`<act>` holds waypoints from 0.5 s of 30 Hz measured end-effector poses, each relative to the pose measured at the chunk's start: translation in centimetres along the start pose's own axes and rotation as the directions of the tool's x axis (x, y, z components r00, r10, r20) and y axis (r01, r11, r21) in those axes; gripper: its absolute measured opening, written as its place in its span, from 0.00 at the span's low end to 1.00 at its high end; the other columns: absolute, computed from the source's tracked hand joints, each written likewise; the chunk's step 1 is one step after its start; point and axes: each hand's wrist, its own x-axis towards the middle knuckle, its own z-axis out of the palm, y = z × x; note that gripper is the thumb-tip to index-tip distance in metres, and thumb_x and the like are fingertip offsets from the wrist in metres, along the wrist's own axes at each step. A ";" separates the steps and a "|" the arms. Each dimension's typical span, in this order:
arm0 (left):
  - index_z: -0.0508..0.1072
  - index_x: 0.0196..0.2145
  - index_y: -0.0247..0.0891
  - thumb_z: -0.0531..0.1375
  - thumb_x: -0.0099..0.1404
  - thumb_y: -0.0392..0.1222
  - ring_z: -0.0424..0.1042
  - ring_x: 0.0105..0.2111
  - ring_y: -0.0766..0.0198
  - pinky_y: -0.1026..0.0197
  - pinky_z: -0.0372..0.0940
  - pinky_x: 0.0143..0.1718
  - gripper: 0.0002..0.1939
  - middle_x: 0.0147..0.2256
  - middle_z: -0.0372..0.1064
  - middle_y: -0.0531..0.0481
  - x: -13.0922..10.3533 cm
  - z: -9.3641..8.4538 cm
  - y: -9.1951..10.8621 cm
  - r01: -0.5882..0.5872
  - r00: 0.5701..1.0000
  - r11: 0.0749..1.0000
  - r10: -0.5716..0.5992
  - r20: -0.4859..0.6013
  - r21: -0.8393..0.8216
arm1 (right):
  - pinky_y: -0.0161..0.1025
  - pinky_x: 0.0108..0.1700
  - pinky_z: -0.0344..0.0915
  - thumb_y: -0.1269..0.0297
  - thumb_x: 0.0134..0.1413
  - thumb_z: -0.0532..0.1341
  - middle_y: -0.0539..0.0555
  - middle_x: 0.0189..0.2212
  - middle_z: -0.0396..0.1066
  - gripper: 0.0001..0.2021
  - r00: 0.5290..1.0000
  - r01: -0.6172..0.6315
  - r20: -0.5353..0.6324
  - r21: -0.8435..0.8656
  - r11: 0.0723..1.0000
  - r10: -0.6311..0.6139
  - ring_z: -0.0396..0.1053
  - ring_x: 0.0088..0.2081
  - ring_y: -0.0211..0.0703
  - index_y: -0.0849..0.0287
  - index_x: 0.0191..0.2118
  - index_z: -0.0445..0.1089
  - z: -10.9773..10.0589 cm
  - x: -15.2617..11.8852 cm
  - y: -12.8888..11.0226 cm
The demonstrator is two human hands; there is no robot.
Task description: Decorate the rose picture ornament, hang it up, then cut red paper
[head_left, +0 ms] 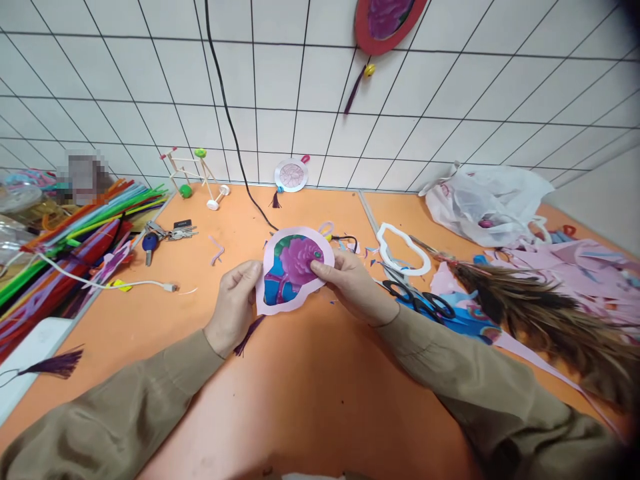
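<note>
- Pale pink card forms the border of the flower cutout (294, 270), which is held up over the orange table (300, 387), at about the centre of the view.
- The left hand (234, 308) grips the cutout's lower-left edge, thumb on the face and fingers curled behind; from this hand the piece lies toward 2 o'clock.
- A dark purple tassel (249, 335) hangs below the left hand, seemingly from the cutout's lower end; its attachment is hidden.
- The cutout's long axis runs from about 7 o'clock up to 1 o'clock, wide at the top and narrowing toward the lower left.
- Its face shows a magenta flower on a teal and blue ground, and the card looks flat and unbent.
- The right hand (353, 285) pinches the right edge, thumb tip on the printed face; from this hand the piece lies toward 10 o'clock.
- Both hands are in contact, neither nearer.
- Black-handled scissors (419, 300) lie on the table just right of the right wrist, apart from it.
</note>
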 end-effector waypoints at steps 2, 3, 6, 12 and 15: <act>0.66 0.18 0.37 0.63 0.60 0.55 0.57 0.17 0.69 0.65 0.56 0.20 0.22 0.16 0.59 0.55 0.0 -0.1 0.1 -0.020 1.000 1.000 0.020 -0.005 0.007 | 0.37 0.32 0.65 0.53 0.48 0.67 0.51 0.24 0.71 0.15 1.000 0.003 0.027 0.014 1.000 -0.004 0.68 0.28 0.39 0.62 0.29 0.71 0.1 -0.1 0.0; 0.65 0.18 0.37 0.63 0.60 0.54 0.56 0.17 0.70 0.65 0.55 0.20 0.22 0.16 0.59 0.55 0.1 -0.1 0.1 -0.025 1.000 1.000 0.025 -0.006 0.016 | 0.36 0.32 0.65 0.53 0.48 0.67 0.51 0.24 0.72 0.14 0.999 0.004 0.036 0.023 1.000 -0.005 0.68 0.28 0.39 0.62 0.30 0.71 0.2 -0.1 0.0; 0.65 0.18 0.36 0.64 0.60 0.51 0.55 0.18 0.71 0.66 0.53 0.21 0.20 0.16 0.58 0.56 0.1 -0.1 0.2 -0.038 0.999 0.997 0.038 0.001 0.074 | 0.36 0.32 0.65 0.54 0.48 0.68 0.50 0.24 0.72 0.14 0.998 0.001 0.055 0.029 1.000 -0.003 0.68 0.28 0.38 0.61 0.30 0.72 0.3 -0.1 0.1; 0.68 0.18 0.36 0.61 0.61 0.47 0.57 0.20 0.69 0.66 0.55 0.23 0.18 0.18 0.60 0.55 0.0 -0.3 0.7 -0.061 0.998 0.988 0.062 -0.005 0.139 | 0.37 0.34 0.67 0.52 0.48 0.67 0.52 0.29 0.74 0.15 0.997 0.025 0.067 0.014 1.000 -0.026 0.69 0.30 0.39 0.61 0.33 0.73 0.2 -0.1 -0.1; 0.71 0.20 0.36 0.62 0.61 0.48 0.59 0.20 0.69 0.65 0.57 0.24 0.16 0.18 0.63 0.55 0.0 -0.2 1.2 -0.078 0.997 0.980 0.077 0.010 0.182 | 0.36 0.32 0.66 0.53 0.48 0.67 0.51 0.27 0.72 0.15 0.998 0.019 0.062 -0.052 0.998 -0.016 0.68 0.28 0.38 0.61 0.34 0.72 0.3 -0.2 -0.5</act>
